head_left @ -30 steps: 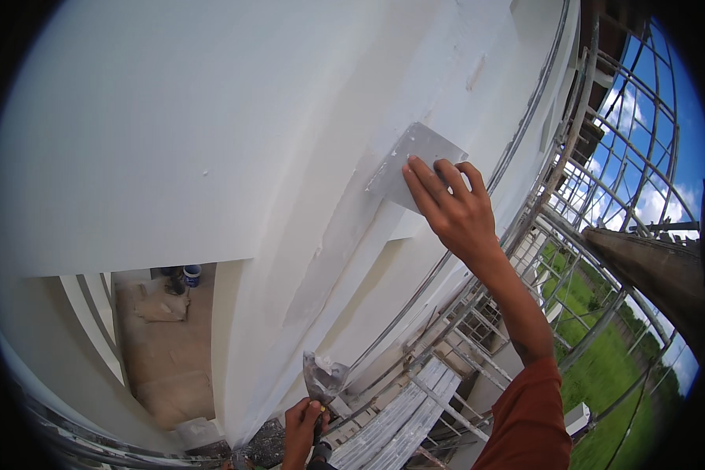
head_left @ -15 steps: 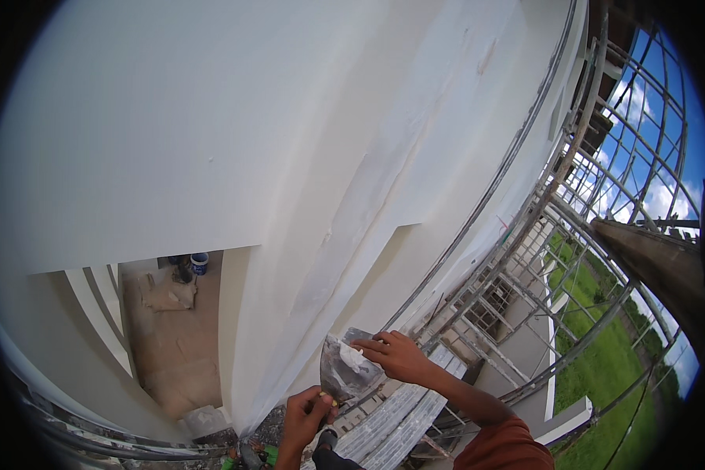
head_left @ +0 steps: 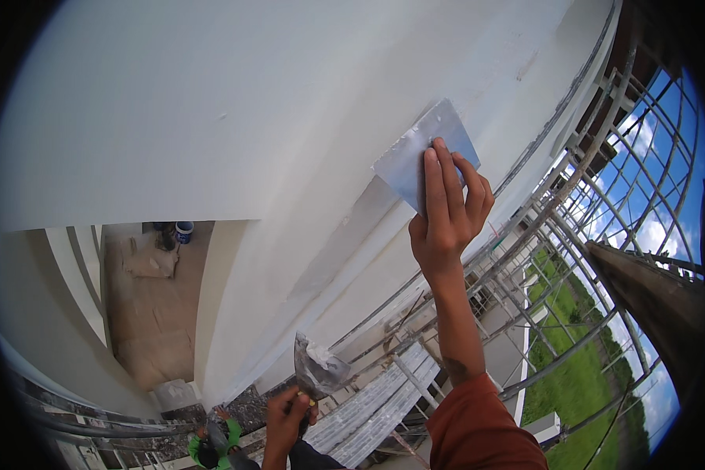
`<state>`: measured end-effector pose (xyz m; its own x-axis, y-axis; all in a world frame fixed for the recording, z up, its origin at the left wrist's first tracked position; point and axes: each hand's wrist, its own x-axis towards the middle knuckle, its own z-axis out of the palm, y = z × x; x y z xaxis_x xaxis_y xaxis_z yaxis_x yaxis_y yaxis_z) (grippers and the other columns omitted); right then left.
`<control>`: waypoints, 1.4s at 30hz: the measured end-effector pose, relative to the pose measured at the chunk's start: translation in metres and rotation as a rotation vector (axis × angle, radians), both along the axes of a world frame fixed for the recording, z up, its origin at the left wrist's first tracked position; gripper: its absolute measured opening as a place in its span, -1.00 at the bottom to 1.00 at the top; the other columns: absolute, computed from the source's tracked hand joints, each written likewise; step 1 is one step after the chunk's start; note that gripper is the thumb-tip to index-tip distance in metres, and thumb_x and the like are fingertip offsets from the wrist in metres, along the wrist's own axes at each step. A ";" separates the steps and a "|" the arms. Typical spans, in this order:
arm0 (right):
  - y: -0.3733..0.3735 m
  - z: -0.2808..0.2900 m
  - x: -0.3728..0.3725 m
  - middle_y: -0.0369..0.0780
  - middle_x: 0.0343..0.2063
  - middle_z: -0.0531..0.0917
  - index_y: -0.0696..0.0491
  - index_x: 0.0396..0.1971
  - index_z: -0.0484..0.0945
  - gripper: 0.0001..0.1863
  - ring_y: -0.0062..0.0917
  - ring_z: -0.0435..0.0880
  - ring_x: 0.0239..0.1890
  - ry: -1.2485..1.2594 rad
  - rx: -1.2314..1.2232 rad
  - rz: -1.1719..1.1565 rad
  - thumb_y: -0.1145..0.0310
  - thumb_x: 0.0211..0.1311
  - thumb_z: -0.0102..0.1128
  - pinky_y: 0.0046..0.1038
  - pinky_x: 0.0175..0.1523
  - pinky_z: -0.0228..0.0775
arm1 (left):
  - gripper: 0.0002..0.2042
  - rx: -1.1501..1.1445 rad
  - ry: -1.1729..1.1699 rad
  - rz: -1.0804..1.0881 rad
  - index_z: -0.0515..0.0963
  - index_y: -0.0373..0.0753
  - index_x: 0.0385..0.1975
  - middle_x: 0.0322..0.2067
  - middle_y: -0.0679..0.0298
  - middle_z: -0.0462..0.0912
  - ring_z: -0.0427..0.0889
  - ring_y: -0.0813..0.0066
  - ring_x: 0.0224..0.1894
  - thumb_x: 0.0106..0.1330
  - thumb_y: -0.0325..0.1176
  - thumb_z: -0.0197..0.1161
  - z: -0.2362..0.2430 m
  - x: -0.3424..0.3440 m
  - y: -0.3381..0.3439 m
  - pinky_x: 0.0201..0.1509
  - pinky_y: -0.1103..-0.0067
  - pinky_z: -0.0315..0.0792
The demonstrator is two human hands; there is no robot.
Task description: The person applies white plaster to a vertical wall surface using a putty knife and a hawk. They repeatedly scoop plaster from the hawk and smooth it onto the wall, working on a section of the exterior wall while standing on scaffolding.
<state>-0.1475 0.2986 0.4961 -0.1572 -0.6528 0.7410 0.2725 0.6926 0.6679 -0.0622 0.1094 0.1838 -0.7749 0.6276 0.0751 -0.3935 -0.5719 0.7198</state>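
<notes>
High on the white wall, my right hand grips a wide, flat metal filling blade, fingers stretched along its back and the blade against a long patched strip with pale grey and white filler. At the bottom, my left hand is closed round the handle of a putty knife, which carries a lump of white filler on its grey-smeared metal blade. That knife is held away from the other blade, below and to its left.
Metal scaffolding runs down the right, with pale planks below. An opening at left shows a dusty floor, a blue-and-white bucket and a sack. A person in green is low at the bottom. Grass lies beyond the scaffolding.
My right hand went down to the putty knife half a second ago and is now up on the wall again with the wide blade. The person in green has come further into view.
</notes>
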 end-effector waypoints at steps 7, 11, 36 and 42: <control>-0.002 0.001 -0.007 -0.32 -0.02 0.67 0.06 -0.06 0.64 -0.65 -0.41 0.58 -0.05 0.006 -0.020 -0.073 0.58 0.13 0.11 -0.36 0.03 0.27 | -0.69 -0.018 -0.079 0.088 0.54 -0.40 -0.27 -0.57 0.24 0.57 0.51 0.56 -0.60 0.39 -0.19 0.16 -0.014 -0.009 -0.009 -0.50 0.65 0.38; -0.003 -0.009 -0.007 -0.36 -0.02 0.67 0.04 -0.10 0.66 -0.67 -0.47 0.58 -0.09 -0.038 0.025 -0.111 0.57 0.11 0.14 -0.38 0.03 0.27 | -0.66 -0.018 -0.065 0.109 0.54 -0.41 -0.28 -0.58 0.25 0.57 0.51 0.57 -0.61 0.38 -0.16 0.17 -0.019 -0.016 -0.008 -0.52 0.65 0.38; 0.011 -0.057 0.089 -0.26 0.02 0.63 0.07 -0.03 0.61 -0.57 -0.39 0.58 -0.08 -0.548 -0.244 -0.037 0.64 0.01 0.20 -0.38 0.00 0.35 | -0.68 -0.049 0.026 0.074 0.53 -0.40 -0.35 -0.57 0.26 0.56 0.49 0.59 -0.59 0.42 -0.19 0.12 0.003 -0.010 -0.013 -0.49 0.65 0.34; -0.030 -0.137 0.133 -0.20 0.04 0.62 0.08 0.16 0.44 -0.32 -0.29 0.61 -0.12 -1.016 -0.793 0.613 0.75 -0.10 0.17 -0.34 -0.03 0.45 | -0.76 0.008 0.074 -0.040 0.53 -0.42 -0.33 -0.54 0.25 0.58 0.48 0.58 -0.58 0.41 -0.31 0.11 0.024 -0.012 0.001 -0.47 0.60 0.37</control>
<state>-0.0146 0.2688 0.3588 -0.6816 -0.2836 0.6746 -0.5557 0.8004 -0.2250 -0.0739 0.1102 0.2080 -0.7411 0.6574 0.1366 -0.3620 -0.5626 0.7433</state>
